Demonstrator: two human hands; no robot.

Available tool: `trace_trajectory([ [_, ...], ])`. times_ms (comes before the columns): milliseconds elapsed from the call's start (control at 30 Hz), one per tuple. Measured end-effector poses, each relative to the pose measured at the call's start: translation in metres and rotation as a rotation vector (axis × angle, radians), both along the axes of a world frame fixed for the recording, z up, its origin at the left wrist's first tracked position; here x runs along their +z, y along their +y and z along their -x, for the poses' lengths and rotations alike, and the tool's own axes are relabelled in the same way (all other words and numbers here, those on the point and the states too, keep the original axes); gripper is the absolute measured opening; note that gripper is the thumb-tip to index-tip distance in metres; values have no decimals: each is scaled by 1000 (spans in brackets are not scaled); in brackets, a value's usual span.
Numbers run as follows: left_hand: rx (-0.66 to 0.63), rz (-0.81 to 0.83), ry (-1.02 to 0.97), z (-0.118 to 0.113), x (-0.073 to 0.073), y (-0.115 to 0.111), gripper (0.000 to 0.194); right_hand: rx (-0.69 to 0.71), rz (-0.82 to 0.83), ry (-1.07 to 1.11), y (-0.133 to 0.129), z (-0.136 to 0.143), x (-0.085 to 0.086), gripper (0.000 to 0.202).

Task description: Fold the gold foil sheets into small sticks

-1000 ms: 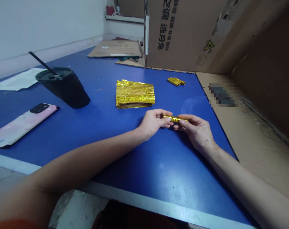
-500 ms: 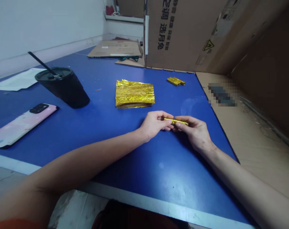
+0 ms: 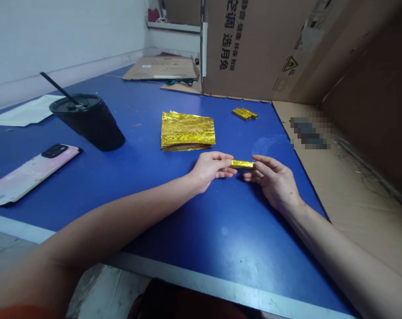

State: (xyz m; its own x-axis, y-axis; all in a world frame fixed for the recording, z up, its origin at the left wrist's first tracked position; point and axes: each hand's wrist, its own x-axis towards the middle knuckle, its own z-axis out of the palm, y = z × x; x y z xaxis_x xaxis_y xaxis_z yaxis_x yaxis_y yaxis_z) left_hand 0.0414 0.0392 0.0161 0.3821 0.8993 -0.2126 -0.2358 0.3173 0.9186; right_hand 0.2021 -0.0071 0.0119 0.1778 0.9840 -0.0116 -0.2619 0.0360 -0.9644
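Note:
A narrow folded strip of gold foil paper (image 3: 242, 164) is held level just above the blue table. My left hand (image 3: 209, 169) pinches its left end between thumb and fingers. My right hand (image 3: 278, 179) has its thumb at the right end, with the fingers curved around behind and below. Beyond my hands lies a stack of flat gold foil sheets (image 3: 187, 131), its left edge uneven. Farther right, several folded gold foil pieces (image 3: 244, 113) rest together in a small pile.
A black tumbler (image 3: 91, 122) with a straw stands at the left, near a phone in a pink-white case (image 3: 38, 173) and a white sheet (image 3: 28, 110). Flat cardboard (image 3: 161, 68) lies at the back. A large cardboard panel (image 3: 254, 48) walls the back right. A blurred dark object (image 3: 309, 133) lies right.
My hands have moved apart, and more of the strip shows between them. The strip is turned more level. My right hand has shifted slightly right and its fingers have loosened.

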Motion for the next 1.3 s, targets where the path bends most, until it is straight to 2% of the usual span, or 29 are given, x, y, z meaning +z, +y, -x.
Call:
trace_trajectory([
  [100, -15, 10, -16, 0, 1, 1, 5, 30, -25, -14, -1, 0, -1, 32],
  [300, -40, 22, 4, 0, 3, 1, 6, 46, -11, -49, -1, -1, -3, 25],
  [433, -52, 17, -1, 1, 2, 2, 5, 43, -19, -45, -1, 0, -1, 32],
  [500, -61, 19, -3, 2, 1, 3, 4, 39, -36, -87, -2, 1, -1, 35],
  [600, -92, 19, 0, 2, 1, 2, 3, 31, -49, -200, -3, 2, -3, 31],
  [800, -31, -44, -23, -2, -1, -1, 13, -132, -57, -322, 3, -8, -3, 28],
  [967, -32, -48, 27, -4, -1, -3, 9, -328, 0, -397, 22, -30, -3, 30],
  [1167, -49, -31, 31, -4, -3, -2, 8, -387, 75, -515, 38, -40, -2, 36],
  [1300, -58, -46, 29, -4, -4, -2, 8, -407, 149, -586, 59, -44, -1, 28],
])
